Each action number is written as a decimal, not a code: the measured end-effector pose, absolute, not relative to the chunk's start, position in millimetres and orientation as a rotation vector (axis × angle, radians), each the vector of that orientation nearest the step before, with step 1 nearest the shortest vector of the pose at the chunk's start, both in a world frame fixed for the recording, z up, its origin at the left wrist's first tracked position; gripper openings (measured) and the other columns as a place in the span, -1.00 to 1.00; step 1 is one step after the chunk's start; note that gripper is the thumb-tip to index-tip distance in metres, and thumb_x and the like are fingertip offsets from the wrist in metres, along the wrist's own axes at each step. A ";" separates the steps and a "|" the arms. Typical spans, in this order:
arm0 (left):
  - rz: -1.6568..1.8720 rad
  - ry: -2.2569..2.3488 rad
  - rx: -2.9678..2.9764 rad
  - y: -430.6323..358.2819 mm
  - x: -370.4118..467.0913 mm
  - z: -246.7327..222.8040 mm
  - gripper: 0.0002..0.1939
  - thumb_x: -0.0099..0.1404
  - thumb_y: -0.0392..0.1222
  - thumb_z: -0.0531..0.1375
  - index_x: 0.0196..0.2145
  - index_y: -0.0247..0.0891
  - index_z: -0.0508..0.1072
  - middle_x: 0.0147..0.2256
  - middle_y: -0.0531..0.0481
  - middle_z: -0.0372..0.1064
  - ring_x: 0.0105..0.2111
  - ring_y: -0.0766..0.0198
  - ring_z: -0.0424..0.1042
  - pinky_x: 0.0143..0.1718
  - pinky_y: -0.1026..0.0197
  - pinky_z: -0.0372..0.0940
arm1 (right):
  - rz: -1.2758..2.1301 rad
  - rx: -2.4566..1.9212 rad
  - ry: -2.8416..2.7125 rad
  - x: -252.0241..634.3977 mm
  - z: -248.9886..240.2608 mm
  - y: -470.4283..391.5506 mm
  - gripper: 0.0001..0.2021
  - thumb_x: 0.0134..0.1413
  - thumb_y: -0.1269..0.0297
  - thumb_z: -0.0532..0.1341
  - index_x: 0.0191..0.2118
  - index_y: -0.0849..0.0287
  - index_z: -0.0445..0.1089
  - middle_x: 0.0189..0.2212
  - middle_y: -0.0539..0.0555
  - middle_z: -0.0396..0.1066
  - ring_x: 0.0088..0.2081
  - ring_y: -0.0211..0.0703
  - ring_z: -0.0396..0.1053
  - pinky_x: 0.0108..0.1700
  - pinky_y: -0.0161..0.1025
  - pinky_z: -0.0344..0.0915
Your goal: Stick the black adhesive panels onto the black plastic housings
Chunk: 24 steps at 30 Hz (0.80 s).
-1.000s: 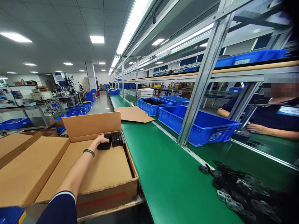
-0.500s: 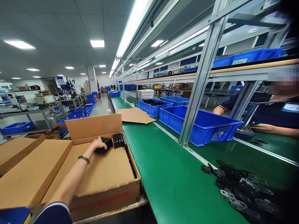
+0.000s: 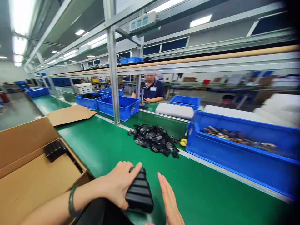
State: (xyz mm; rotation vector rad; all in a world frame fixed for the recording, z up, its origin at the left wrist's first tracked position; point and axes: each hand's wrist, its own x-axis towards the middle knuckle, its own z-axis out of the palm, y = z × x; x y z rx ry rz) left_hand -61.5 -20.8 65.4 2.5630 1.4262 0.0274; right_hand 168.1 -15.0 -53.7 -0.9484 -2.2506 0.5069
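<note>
My left hand [image 3: 120, 184] grips a row of black ribbed parts [image 3: 140, 192] lying on the green belt [image 3: 105, 147] near the front edge. My right hand [image 3: 169, 203] is flat and open just right of that row, fingers straight, close to it but apart. At the left stands an open cardboard box [image 3: 35, 178] with a brown sheet inside and a short row of black parts [image 3: 55, 149] at its far end. A heap of loose black and metal parts [image 3: 153, 140] lies further out on the belt.
A blue bin [image 3: 236, 156] with metal pieces stands at the right, a yellow object [image 3: 183, 142] beside it. More blue bins [image 3: 118, 107] and a metal post [image 3: 113, 78] stand behind. A loose cardboard sheet [image 3: 70, 114] lies on the belt. A co-worker [image 3: 151, 90] sits across.
The view has swung right from the box to the belt. My left hand left the parts in the box and now grips a row of black parts on the belt; my right hand has appeared.
</note>
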 end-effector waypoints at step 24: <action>-0.084 1.516 2.521 -17.6 -39.8 -24.8 -0.19 0.23 0.07 0.20 0.28 0.24 -0.18 0.34 -0.20 -0.40 0.28 -0.36 -0.35 0.10 -0.56 -0.21 | 0.292 -1.472 -2.287 227.3 -59.5 -26.1 -0.46 0.22 0.18 0.11 0.29 -0.15 0.02 0.34 0.00 -0.14 0.31 0.16 -0.14 0.22 0.18 0.05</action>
